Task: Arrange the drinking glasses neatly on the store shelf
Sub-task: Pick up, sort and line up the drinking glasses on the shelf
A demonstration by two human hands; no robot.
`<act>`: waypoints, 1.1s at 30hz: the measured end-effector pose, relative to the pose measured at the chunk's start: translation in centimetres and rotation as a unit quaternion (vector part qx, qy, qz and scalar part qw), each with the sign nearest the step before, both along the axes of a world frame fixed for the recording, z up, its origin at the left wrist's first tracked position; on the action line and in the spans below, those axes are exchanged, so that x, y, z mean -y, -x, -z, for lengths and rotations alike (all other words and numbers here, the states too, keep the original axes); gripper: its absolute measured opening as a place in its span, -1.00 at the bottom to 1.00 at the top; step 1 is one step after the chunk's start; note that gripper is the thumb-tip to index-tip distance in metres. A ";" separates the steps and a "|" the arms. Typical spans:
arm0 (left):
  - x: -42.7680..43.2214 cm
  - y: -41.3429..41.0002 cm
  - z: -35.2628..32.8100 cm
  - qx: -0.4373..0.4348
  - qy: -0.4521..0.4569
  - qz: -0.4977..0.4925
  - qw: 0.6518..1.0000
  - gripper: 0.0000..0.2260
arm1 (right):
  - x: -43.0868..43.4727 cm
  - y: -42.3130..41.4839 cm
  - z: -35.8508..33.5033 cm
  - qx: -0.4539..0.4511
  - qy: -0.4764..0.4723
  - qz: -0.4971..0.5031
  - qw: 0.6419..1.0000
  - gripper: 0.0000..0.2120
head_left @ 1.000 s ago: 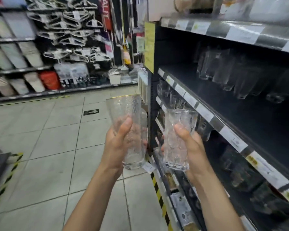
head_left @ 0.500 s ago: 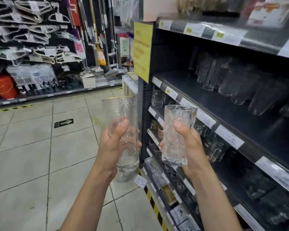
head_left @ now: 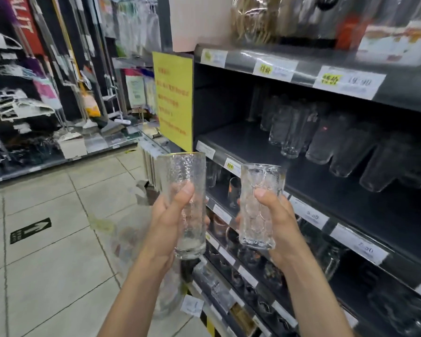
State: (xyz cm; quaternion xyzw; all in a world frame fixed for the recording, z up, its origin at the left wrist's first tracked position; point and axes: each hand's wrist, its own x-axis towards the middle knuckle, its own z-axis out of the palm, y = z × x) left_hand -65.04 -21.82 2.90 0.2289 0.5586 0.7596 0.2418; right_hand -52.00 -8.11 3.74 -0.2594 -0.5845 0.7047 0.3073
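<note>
My left hand (head_left: 167,222) grips a tall textured glass with a gold rim (head_left: 184,171), held upright in front of the shelf unit's left end. A shorter clear glass with a scale pattern (head_left: 260,181) stands upright in my right hand (head_left: 277,222). Both are in the air, below and in front of the dark shelf (head_left: 241,142). A row of clear glasses (head_left: 292,128) stands toward the back right of that shelf, blurred. The shelf's left part is bare.
Price labels (head_left: 350,81) line the shelf edges. A yellow notice (head_left: 174,98) hangs on the unit's left end. Lower shelves hold more glassware (head_left: 233,190). A tiled aisle floor (head_left: 46,227) lies to the left, with racks of hangers (head_left: 15,110) beyond.
The view has swung right and up toward the shelf. Both hands have kept their glasses and risen slightly closer to the dark shelf's front edge.
</note>
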 end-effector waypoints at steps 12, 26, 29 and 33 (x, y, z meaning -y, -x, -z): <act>-10.9 12.3 -3.6 -0.056 0.016 0.103 0.993 -0.52 | -7.3 10.5 -2.5 -0.017 -0.001 0.100 0.995 -0.28; -25.2 21.8 -3.9 -0.102 0.042 0.226 0.968 -0.46 | -15.1 17.0 -3.3 0.027 -0.070 0.299 0.951 -0.51; -28.0 23.7 -3.3 -0.156 0.066 0.238 0.957 -0.29 | -16.5 18.6 -3.3 0.054 -0.083 0.329 0.939 -0.47; -29.4 25.2 -3.2 -0.217 0.081 0.265 0.936 -0.35 | -17.8 20.8 -2.6 0.089 -0.073 0.381 0.917 -0.08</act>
